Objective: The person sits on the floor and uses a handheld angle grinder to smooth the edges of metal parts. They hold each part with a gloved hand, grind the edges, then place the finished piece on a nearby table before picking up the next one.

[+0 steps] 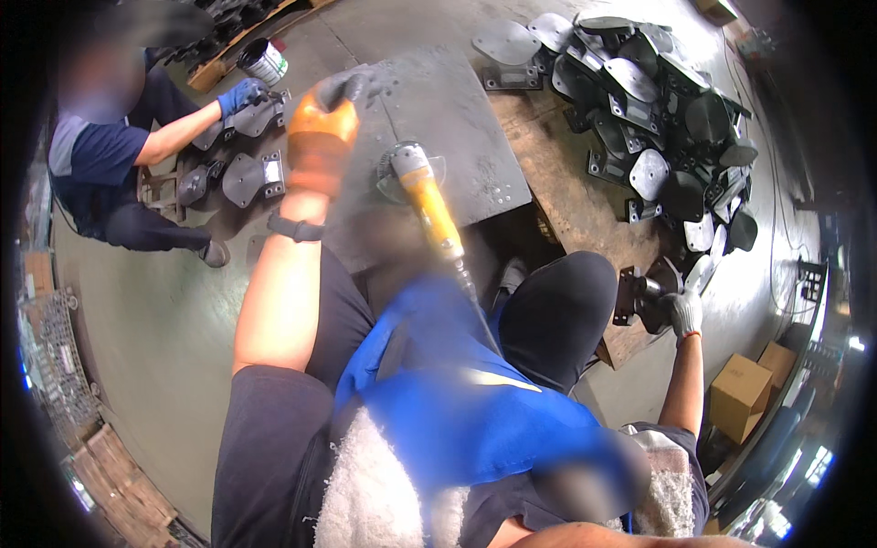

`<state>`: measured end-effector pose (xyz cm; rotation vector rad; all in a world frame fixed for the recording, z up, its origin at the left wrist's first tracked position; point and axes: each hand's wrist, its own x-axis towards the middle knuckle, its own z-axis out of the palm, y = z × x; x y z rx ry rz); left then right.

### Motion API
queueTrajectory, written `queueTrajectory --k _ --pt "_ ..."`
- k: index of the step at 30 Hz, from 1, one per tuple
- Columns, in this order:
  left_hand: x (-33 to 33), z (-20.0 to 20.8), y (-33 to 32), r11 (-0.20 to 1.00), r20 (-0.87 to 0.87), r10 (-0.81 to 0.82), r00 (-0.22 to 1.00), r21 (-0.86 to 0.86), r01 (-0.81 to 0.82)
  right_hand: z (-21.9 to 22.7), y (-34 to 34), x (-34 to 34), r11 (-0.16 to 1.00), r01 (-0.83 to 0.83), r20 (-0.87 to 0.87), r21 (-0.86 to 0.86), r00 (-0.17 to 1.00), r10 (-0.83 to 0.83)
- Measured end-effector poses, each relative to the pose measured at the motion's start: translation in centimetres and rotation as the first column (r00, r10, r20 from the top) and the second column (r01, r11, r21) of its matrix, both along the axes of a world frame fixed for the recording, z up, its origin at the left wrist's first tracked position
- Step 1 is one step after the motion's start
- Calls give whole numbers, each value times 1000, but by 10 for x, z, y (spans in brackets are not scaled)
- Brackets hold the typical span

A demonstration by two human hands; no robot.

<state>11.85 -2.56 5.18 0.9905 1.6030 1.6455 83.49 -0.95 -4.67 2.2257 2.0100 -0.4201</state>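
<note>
My left hand (325,123), in an orange glove with dark fingertips and a black band at the wrist, is raised over the left part of a grey metal-topped table (457,110). Its fingers are loosely bent and somewhat blurred, with nothing visible in them. On the tabletop just right of it lies a yellow angle grinder (427,199), its disc end pointing away from me and its cord running back toward my lap. Out to the far right, my right hand (683,313), in a pale knit glove, grips a dark metal bracket (650,290) at the wooden board's edge.
A large heap of dark metal brackets with rounded plates (639,110) fills the right side, partly on a wooden board (557,173). At left, a seated co-worker (110,155) in blue gloves handles similar brackets (245,179). A tin (263,62) and cardboard boxes (740,395) stand around.
</note>
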Motion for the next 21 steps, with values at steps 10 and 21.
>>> queueTrajectory --k 10,21 --pt "4 -14 19 976 -65 -18 998 -217 3 190 104 -307 944 -285 -379 166 865 328" --pt "5 46 15 834 -392 -202 897 -550 -52 160 122 -570 767 -528 -63 365 808 586"
